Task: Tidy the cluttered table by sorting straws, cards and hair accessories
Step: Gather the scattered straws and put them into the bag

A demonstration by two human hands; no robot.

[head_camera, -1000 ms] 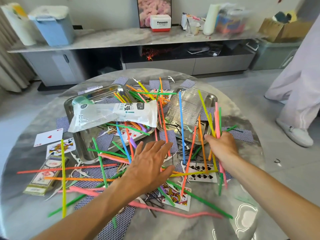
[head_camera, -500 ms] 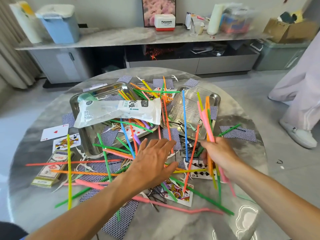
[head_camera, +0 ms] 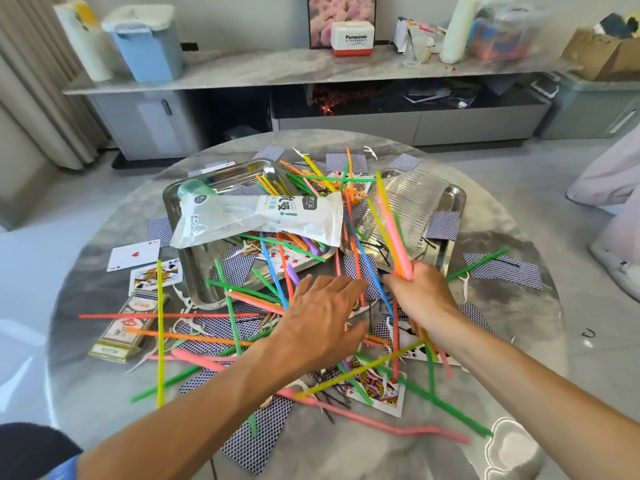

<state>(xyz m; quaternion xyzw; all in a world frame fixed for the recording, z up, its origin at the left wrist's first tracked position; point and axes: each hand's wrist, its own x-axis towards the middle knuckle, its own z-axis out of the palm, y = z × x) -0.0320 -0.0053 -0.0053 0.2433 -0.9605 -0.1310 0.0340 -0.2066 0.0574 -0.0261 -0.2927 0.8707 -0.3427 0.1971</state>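
The right hand grips a straw bundle; the left hand hovers flat, empty. Straws, cards and, seemingly, hairpins litter the tabletop to every edge: barely started.

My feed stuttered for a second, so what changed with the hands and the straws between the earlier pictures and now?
The right hand, gripping its bundle of straws throughout, moved left toward the left hand and tipped the bundle from leaning right to leaning left, over the ribbed clear lid. The left hand stayed open and spread over the scattered straws and cards. The white pouch and steel trays did not move.
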